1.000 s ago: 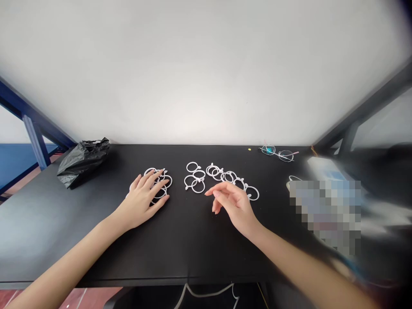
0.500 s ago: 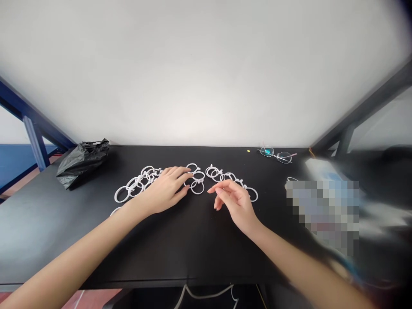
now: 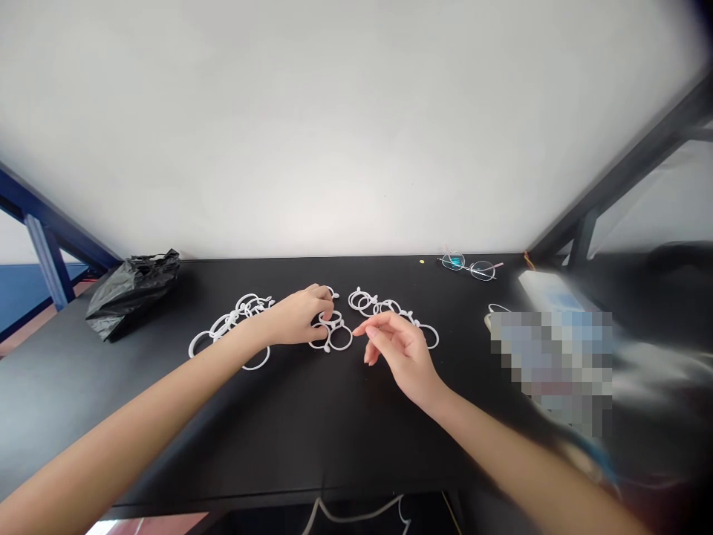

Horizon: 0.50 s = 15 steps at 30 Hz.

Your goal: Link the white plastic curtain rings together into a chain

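Several white rings with small knobs lie on the black table (image 3: 334,438) in three groups. My left hand (image 3: 304,313) is over the middle group (image 3: 341,339), its fingers bent down and apart around the rings there; no ring is lifted. Behind my left forearm spreads the left group (image 3: 223,324), partly covered by the arm. My right hand (image 3: 399,349) hovers just in front of the right group (image 3: 384,306), palm turned inward, fingers loosely curved and apart, with nothing in it.
A crumpled black plastic bag (image 3: 134,290) lies at the back left. Wire-framed glasses (image 3: 482,270) rest at the back right, near a small yellow speck. A white and blue pack (image 3: 549,286) and a blurred-out object are on the right. A pale wall stands behind.
My left hand has bent its fingers down onto the middle rings, which have shifted towards me. One ring shows in front of my left forearm. My right hand has hardly moved.
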Tool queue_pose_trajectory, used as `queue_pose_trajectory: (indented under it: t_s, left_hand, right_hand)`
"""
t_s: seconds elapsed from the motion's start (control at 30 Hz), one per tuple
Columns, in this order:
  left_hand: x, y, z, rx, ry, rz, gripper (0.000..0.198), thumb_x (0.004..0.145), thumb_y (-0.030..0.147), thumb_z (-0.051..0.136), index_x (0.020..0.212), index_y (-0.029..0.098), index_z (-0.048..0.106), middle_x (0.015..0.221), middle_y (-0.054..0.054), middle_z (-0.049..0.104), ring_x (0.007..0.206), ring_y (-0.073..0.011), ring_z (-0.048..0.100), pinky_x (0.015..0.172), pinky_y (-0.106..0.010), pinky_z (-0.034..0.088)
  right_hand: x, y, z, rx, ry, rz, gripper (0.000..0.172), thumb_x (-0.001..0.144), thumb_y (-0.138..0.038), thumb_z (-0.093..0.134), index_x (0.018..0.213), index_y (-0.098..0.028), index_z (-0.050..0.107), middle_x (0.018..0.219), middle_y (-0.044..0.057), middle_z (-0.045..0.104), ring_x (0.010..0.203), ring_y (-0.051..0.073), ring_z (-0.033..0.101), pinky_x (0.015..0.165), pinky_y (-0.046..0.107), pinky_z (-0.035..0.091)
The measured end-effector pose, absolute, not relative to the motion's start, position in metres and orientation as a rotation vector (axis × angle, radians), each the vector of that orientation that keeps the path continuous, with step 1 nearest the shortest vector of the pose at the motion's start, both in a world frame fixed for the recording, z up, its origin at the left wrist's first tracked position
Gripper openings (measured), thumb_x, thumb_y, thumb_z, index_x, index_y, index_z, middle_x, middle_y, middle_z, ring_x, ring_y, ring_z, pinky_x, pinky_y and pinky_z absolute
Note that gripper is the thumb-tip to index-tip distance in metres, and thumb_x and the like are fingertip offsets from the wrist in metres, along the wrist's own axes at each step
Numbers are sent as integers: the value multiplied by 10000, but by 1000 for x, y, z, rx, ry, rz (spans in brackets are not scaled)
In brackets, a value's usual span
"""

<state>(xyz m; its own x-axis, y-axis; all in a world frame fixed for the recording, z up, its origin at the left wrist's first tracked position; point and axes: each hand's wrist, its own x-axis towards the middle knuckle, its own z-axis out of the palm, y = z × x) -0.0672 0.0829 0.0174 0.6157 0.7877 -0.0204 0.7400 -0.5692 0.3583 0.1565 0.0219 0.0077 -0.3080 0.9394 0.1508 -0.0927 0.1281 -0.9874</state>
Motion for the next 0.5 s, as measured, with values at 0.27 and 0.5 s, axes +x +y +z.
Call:
queue_pose_trajectory:
  t_s: [0.27,0.5]
  left_hand:
    - [-71,80,42,1777,974,472,130,826,316,556,846,190,531,710,16,594,647,-138,588,634,-276,495]
    - [-47,72,15,2073,1132,241,133,774,192,498,893,210,554,650,36,551,607,-145,589,568,-243,448]
  right_hand:
    - [157,23,9,-872,-1449,1341,212,897,-387,589,867,-181,630,904,53,708,550,90,597,531,252,518]
    - [157,24,9,-881,-1440,1351,217,897,-399,589,872,-187,628,904,52,706,553,95,592,539,263,515]
